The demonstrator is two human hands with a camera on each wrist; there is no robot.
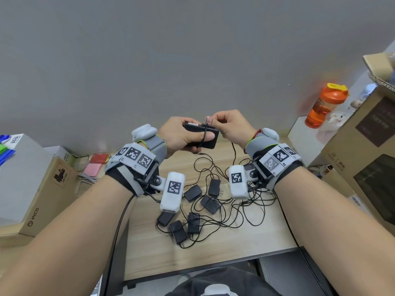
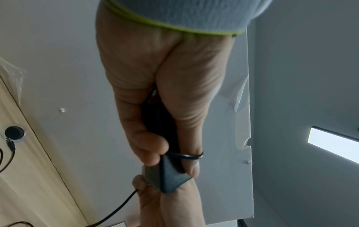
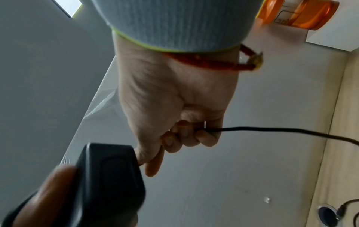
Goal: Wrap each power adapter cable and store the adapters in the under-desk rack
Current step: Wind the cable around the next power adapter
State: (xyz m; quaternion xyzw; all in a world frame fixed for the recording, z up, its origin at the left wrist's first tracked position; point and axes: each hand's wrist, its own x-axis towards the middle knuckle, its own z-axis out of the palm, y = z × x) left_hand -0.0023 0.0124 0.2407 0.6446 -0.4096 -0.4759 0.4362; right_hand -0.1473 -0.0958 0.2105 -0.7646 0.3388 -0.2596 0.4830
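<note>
A black power adapter [image 1: 201, 135] is held up above the wooden desk [image 1: 213, 248], gripped by my left hand [image 1: 181, 135] with the thumb lying across its face. Its thin black cable [image 1: 204, 133] loops once around the body and over that thumb. My right hand [image 1: 228, 124] pinches the cable at the adapter's top edge, fingers curled. In the left wrist view the adapter [image 2: 167, 173] sits between thumb and fingers with the cable loop [image 2: 191, 155] around it. The right wrist view shows the cable [image 3: 272, 129] trailing from my curled fingers [image 3: 186, 135] toward the desk, and the adapter [image 3: 108, 181].
Several more black adapters [image 1: 192, 212] lie on the desk in a tangle of thin cables [image 1: 245, 210]. Cardboard boxes [image 1: 42, 189] stand at the left and a large carton [image 1: 363, 157] at the right. An orange bottle [image 1: 322, 105] stands at the back right. A grey wall rises behind.
</note>
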